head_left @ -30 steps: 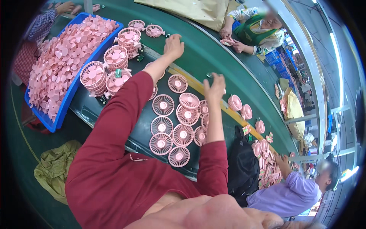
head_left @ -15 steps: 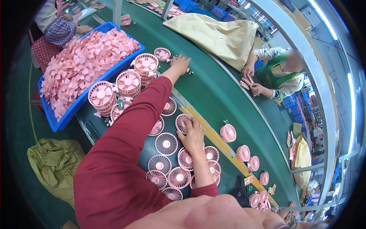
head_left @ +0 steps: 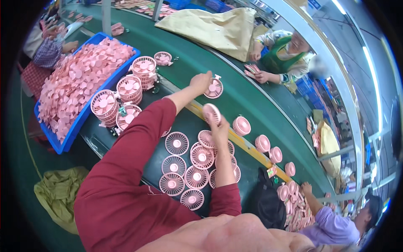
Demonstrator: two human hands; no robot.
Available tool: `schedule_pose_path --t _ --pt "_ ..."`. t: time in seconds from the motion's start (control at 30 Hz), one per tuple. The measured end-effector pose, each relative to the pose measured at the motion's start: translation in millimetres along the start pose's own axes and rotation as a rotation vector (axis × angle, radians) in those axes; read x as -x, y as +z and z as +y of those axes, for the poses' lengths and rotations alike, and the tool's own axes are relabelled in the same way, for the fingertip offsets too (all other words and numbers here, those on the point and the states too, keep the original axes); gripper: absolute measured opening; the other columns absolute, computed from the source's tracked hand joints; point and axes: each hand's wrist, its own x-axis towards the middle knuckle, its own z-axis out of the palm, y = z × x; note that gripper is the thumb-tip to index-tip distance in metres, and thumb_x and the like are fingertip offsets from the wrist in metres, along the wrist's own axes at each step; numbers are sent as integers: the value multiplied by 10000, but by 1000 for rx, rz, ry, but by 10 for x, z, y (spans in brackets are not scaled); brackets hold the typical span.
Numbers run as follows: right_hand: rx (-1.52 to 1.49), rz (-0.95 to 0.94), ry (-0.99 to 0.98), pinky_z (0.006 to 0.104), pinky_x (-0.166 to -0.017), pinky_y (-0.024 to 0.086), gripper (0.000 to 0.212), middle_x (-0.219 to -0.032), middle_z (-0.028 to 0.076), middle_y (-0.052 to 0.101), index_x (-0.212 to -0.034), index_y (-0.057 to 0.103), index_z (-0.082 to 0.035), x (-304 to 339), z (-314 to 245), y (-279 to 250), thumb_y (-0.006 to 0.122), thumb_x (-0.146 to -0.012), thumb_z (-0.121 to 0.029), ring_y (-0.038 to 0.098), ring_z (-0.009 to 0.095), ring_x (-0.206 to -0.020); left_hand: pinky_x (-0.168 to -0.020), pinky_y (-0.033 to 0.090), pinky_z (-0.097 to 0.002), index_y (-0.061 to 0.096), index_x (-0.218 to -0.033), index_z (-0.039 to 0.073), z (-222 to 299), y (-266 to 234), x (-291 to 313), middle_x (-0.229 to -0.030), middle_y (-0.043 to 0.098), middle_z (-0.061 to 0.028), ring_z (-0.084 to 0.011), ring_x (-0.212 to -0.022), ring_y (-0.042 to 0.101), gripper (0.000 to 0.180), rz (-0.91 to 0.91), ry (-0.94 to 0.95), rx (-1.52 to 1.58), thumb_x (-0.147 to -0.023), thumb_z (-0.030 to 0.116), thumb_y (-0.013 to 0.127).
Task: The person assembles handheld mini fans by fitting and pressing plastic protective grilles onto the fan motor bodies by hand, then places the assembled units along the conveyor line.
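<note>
My left hand [head_left: 200,85] reaches out over the green belt and is closed on the left edge of a round pink fan housing [head_left: 214,89], its blades facing up and a small white stub at its far side. Closer to me, my right hand [head_left: 220,132] grips a pink fan grille [head_left: 211,114], which is tilted and raised above the yellow edge strip. Under and around my right forearm lie several flat round grilles [head_left: 176,143], some overlapping. Stacked fan housings with blades [head_left: 129,88] stand to the left of my left forearm.
A blue bin [head_left: 67,145] heaped with pink fan blades stands at left. Assembled fan heads [head_left: 242,125] line the green belt [head_left: 235,94] on the right. A black bag [head_left: 268,199] lies lower right. Co-workers sit across the belt, at far left and at lower right.
My left hand has come back from the far end of the stacks and now holds a fan housing. The right hand has lifted a grille off the table toward it. The view has shifted slightly.
</note>
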Motion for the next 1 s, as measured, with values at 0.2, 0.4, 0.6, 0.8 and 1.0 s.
schedule_pose_path --t 0.2,0.4,0.6,0.8,1.0 --pt "-341 304 178 219 -518 508 260 -934 46 660 -1131 597 -12 160 -154 -625 643 -910 -143 624 87 -698 -657 491 -398 637 -851 46 891 214 728 -763 644 -164 -321 -707 635 319 160 -113 812 -856 365 643" --pt "197 398 -168 402 -1009 416 545 -1297 192 523 -1356 445 14 619 -516 -602 637 -856 -85 534 301 -1168 -747 508 -253 539 -1157 -1 1216 102 1582 -1008 610 -80 -122 -926 603 459 -147 -332 1396 -934 392 619" --pt "479 177 -331 492 -1068 326 549 -1392 238 412 -1403 417 -24 883 -581 -500 537 -884 -158 409 423 -1271 -757 546 -289 594 -1141 86 1311 -191 1934 -1032 664 -43 -131 -886 651 401 -384 -608 1859 -991 441 482" --pt "201 72 -274 460 -1089 303 779 -1416 265 357 -1460 286 -14 944 -624 -309 439 -942 -575 364 422 -1315 -771 510 -293 564 -1132 63 1264 -367 2069 -1008 637 -43 -117 -870 623 474 -292 -486 1837 -997 501 441" --pt "-633 4 201 375 -1033 401 659 -1359 122 462 -1424 317 -47 951 -643 -85 251 -1015 -558 477 244 -1237 -963 361 -416 570 -1156 119 1389 -636 2234 -1167 545 -154 -323 -1088 457 305 282 172 737 -953 339 511"
